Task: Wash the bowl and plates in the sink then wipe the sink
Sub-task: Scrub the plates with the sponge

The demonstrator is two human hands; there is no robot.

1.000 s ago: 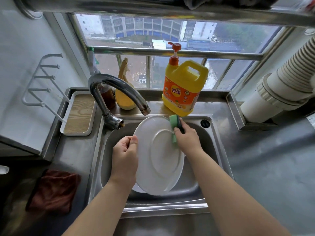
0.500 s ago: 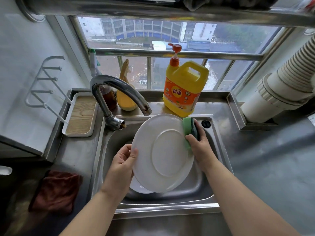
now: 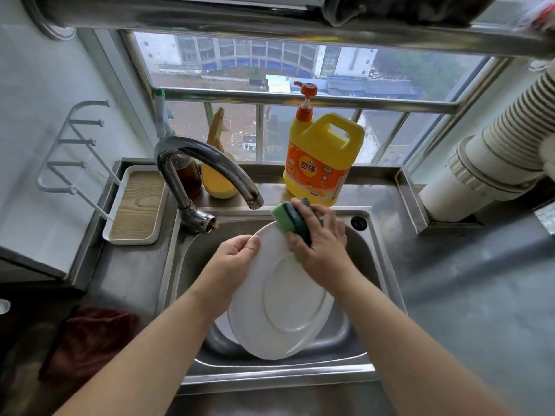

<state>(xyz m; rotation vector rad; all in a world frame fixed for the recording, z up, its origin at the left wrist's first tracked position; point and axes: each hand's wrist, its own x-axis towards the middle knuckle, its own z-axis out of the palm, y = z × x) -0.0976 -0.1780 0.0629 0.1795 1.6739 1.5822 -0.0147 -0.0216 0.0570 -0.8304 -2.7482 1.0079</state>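
Observation:
A white plate (image 3: 285, 307) stands tilted over the steel sink (image 3: 369, 253), its underside with the foot ring facing me. My left hand (image 3: 231, 262) grips the plate's upper left rim. My right hand (image 3: 321, 244) holds a green sponge (image 3: 288, 217) with a dark scouring side and presses it against the plate's top rim. Another white dish (image 3: 223, 327) peeks out beneath the plate at the sink bottom; most of it is hidden.
The curved chrome tap (image 3: 204, 163) arches over the sink's back left. A yellow detergent jug (image 3: 321, 157) and a yellow spray bottle (image 3: 217, 172) stand on the ledge behind. A wood-lined tray (image 3: 135, 205) sits left, a dark red cloth (image 3: 90, 340) on the left counter, a white pipe (image 3: 495, 163) right.
The sponge hand slid from the plate's right rim up to its top rim. The plate turned more edge-on and my left hand shifted up along the left rim.

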